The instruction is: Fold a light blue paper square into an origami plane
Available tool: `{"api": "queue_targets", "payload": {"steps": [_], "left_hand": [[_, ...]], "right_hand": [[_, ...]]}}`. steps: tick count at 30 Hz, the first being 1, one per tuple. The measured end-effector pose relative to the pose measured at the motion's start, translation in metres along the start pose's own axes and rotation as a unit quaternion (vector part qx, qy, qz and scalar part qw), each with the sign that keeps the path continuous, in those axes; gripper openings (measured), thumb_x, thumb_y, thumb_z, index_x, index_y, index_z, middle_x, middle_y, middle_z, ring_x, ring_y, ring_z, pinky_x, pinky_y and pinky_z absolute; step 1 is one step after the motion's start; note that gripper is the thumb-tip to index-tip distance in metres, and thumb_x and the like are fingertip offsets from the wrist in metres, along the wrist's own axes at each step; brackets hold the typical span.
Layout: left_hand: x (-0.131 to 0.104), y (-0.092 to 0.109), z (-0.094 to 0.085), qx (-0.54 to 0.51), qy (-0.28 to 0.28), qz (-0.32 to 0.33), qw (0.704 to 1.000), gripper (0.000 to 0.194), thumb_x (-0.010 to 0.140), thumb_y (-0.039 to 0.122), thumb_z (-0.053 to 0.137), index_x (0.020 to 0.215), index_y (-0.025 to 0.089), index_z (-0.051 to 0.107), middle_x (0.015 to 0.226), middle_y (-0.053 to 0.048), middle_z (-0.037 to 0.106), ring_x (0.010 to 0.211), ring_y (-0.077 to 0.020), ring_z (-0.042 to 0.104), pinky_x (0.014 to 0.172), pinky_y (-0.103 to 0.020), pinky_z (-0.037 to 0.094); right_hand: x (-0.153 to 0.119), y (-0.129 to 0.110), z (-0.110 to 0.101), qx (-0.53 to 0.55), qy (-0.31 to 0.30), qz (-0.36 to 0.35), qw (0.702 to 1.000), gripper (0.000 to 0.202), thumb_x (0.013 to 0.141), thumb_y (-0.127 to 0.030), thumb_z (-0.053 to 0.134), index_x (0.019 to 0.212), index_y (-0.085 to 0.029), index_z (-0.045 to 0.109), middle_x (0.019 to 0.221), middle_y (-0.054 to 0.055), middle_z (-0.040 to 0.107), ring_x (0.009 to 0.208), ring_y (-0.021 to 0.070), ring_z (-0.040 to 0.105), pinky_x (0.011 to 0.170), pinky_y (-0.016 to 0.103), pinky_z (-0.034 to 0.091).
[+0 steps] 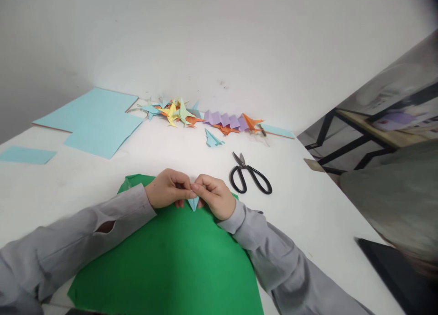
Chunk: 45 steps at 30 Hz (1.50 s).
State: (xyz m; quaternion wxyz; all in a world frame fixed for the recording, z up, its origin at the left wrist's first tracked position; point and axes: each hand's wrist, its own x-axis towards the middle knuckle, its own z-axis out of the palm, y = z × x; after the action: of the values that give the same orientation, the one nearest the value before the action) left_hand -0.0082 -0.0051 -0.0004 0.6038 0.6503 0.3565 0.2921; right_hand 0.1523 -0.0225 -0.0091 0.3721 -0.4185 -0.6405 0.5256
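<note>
Light-blue folded paper (194,204) sits between both hands, its tip projecting below the fingers. Left hand (171,188) and right hand (215,194) each pinch its upper end, presumably to keep creases aligned; fingers cover that end, so the exact fold cannot be told. Green sheet (171,265) lies beneath both hands, likely as a working mat. Scissors (243,166) rest just beyond the right hand, probably for easy reach; paper figures (173,112) lie farther beyond.
</note>
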Motion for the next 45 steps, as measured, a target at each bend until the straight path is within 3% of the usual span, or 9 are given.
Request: {"api": "queue_targets", "payload": {"steps": [3, 8, 14, 20, 28, 38, 45], "left_hand": [[0.0009, 0.0006, -0.0012, -0.021, -0.017, 0.000, 1.000, 0.024, 0.063, 0.030, 0.067, 0.052, 0.013, 0.054, 0.039, 0.003, 0.051, 0.035, -0.0076, 0.048, 0.038, -0.019, 0.040], [0.0015, 0.0057, -0.0021, -0.066, 0.002, -0.025, 0.997, 0.027, 0.065, 0.036, 0.065, 0.056, 0.012, 0.057, 0.043, 0.001, 0.053, 0.039, -0.0092, 0.051, 0.040, -0.020, 0.043], [0.0015, 0.0065, -0.0020, -0.077, 0.013, -0.039, 0.996, 0.030, 0.064, 0.038, 0.066, 0.055, 0.011, 0.055, 0.039, 0.001, 0.053, 0.036, -0.0089, 0.050, 0.037, -0.019, 0.042], [0.0030, 0.0025, -0.0018, -0.054, 0.014, -0.023, 0.998, 0.030, 0.064, 0.039, 0.067, 0.060, 0.011, 0.056, 0.039, 0.002, 0.052, 0.033, -0.0075, 0.047, 0.035, -0.018, 0.040], [0.0025, 0.0018, -0.0032, -0.004, -0.052, -0.018, 0.998, 0.026, 0.069, 0.034, 0.062, 0.063, 0.009, 0.062, 0.048, -0.001, 0.057, 0.039, -0.0079, 0.051, 0.040, -0.019, 0.043], [0.0010, -0.0006, 0.0001, 0.101, -0.027, 0.017, 0.994, 0.018, 0.070, 0.026, 0.060, 0.068, 0.008, 0.062, 0.054, -0.003, 0.061, 0.037, -0.0063, 0.049, 0.037, -0.017, 0.039], [0.0026, -0.0004, 0.0025, 0.004, -0.010, 0.015, 1.000, 0.020, 0.068, 0.030, 0.062, 0.068, 0.011, 0.057, 0.054, 0.000, 0.058, 0.040, -0.0069, 0.049, 0.039, -0.019, 0.042]], "right_hand": [[0.0009, 0.0011, 0.0000, 0.032, -0.005, 0.016, 0.999, 0.034, 0.073, -0.048, 0.056, 0.061, -0.018, 0.050, 0.036, -0.007, 0.047, 0.031, 0.0076, 0.045, 0.034, 0.018, 0.032], [0.0027, 0.0006, -0.0002, 0.102, 0.006, 0.018, 0.995, 0.036, 0.074, -0.051, 0.054, 0.063, -0.017, 0.049, 0.037, -0.006, 0.051, 0.032, 0.0081, 0.048, 0.034, 0.017, 0.036], [0.0028, -0.0004, -0.0007, 0.101, 0.039, 0.012, 0.994, 0.038, 0.071, -0.048, 0.059, 0.055, -0.017, 0.044, 0.040, -0.004, 0.056, 0.029, 0.0065, 0.045, 0.029, 0.016, 0.032], [0.0038, 0.0012, -0.0004, 0.093, 0.049, 0.001, 0.994, 0.038, 0.072, -0.049, 0.057, 0.057, -0.016, 0.047, 0.041, -0.004, 0.056, 0.029, 0.0059, 0.045, 0.030, 0.016, 0.032], [0.0009, 0.0011, 0.0011, 0.068, 0.048, -0.012, 0.996, 0.036, 0.075, -0.048, 0.055, 0.058, -0.016, 0.048, 0.040, -0.004, 0.054, 0.031, 0.0065, 0.046, 0.033, 0.017, 0.035], [0.0002, 0.0004, 0.0019, 0.028, 0.034, -0.011, 0.999, 0.036, 0.074, -0.048, 0.056, 0.058, -0.016, 0.049, 0.041, -0.003, 0.054, 0.031, 0.0059, 0.045, 0.035, 0.017, 0.035], [0.0009, -0.0003, 0.0018, 0.044, 0.081, -0.031, 0.995, 0.036, 0.074, -0.048, 0.055, 0.059, -0.016, 0.049, 0.041, -0.003, 0.054, 0.032, 0.0060, 0.045, 0.035, 0.017, 0.034]]}}
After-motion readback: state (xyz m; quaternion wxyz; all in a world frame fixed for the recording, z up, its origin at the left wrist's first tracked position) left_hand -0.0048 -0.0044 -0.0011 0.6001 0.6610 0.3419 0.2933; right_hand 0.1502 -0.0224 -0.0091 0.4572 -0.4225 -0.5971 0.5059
